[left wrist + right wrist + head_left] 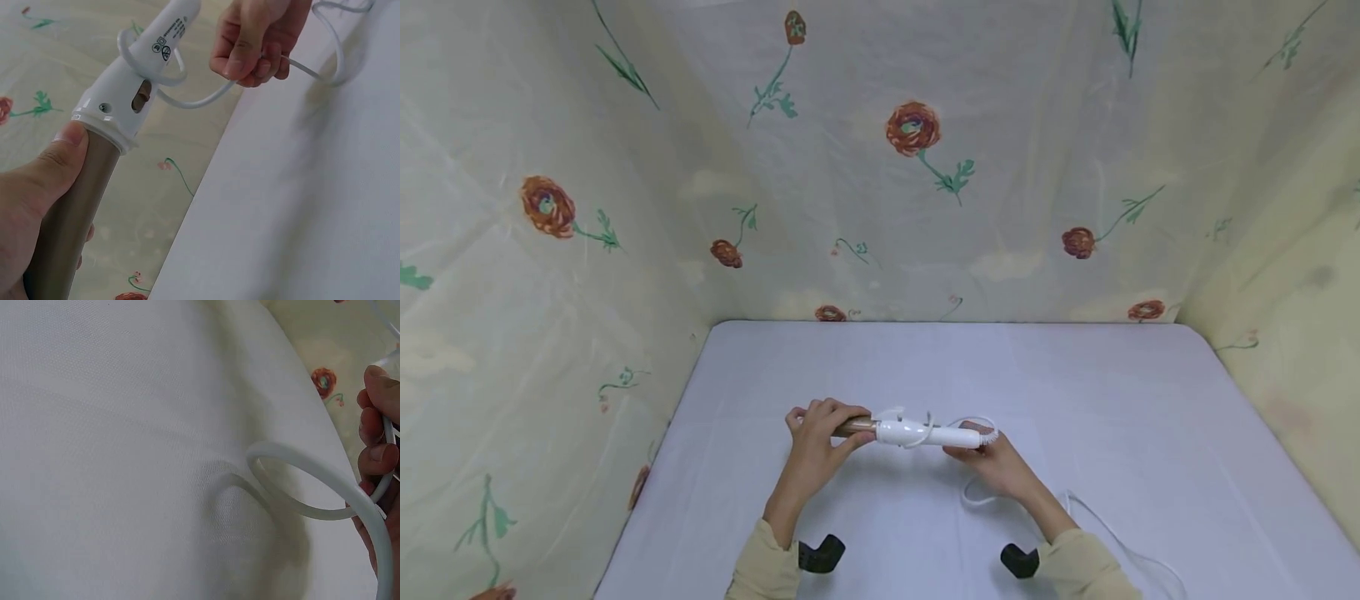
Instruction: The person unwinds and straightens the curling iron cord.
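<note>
A white curling iron [902,432] with a brown barrel [78,206] is held up over the table, lying roughly sideways in the head view. My left hand [818,440] grips it by the barrel, the thumb [62,150] lying close to the white collar. One turn of the white cord [200,100] loops around the handle [165,37]. Beyond the handle's end, my right hand [996,462] pinches the cord between thumb and curled fingers. In the right wrist view, a loose loop of the cord [312,469] hangs beside that hand [381,425].
The table [880,358] has a white cover. From my right hand the cord trails over it toward the front right [1127,546]. Flower-patterned cloth [1000,158] hangs behind and on both sides. A black wrist device [822,554] sits at each sleeve.
</note>
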`<action>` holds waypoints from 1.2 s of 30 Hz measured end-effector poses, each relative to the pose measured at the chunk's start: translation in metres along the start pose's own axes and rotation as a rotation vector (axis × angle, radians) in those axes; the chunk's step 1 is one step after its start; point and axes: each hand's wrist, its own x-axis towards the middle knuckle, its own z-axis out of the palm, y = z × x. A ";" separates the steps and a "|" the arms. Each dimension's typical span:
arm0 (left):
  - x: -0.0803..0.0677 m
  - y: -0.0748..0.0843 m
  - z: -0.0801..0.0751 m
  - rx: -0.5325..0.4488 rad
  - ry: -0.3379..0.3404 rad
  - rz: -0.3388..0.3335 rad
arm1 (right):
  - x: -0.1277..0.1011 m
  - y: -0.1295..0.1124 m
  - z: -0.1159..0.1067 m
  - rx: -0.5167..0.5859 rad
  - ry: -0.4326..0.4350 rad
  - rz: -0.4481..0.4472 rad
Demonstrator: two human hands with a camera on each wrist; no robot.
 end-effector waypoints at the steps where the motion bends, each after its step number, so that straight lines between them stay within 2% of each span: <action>1: 0.000 0.000 0.000 -0.004 -0.006 0.002 | 0.000 0.001 -0.001 -0.008 0.003 -0.011; 8: -0.002 -0.004 0.002 -0.001 -0.052 0.000 | 0.002 0.010 -0.010 -0.037 0.040 -0.185; 11: -0.003 -0.006 0.003 0.005 -0.083 -0.005 | 0.005 0.013 -0.015 -0.049 0.053 -0.202; 18: -0.008 -0.010 0.009 -0.004 -0.163 -0.037 | 0.008 0.013 -0.026 -0.068 0.028 -0.109; 25: -0.007 -0.011 0.012 -0.001 -0.163 -0.021 | 0.007 0.009 -0.035 -0.112 0.037 -0.057; 31: -0.006 -0.011 0.013 0.010 -0.183 -0.049 | 0.006 0.001 -0.041 -0.130 0.058 -0.065; 36: -0.006 -0.011 0.014 0.019 -0.183 -0.054 | 0.003 -0.006 -0.043 -0.123 0.067 -0.032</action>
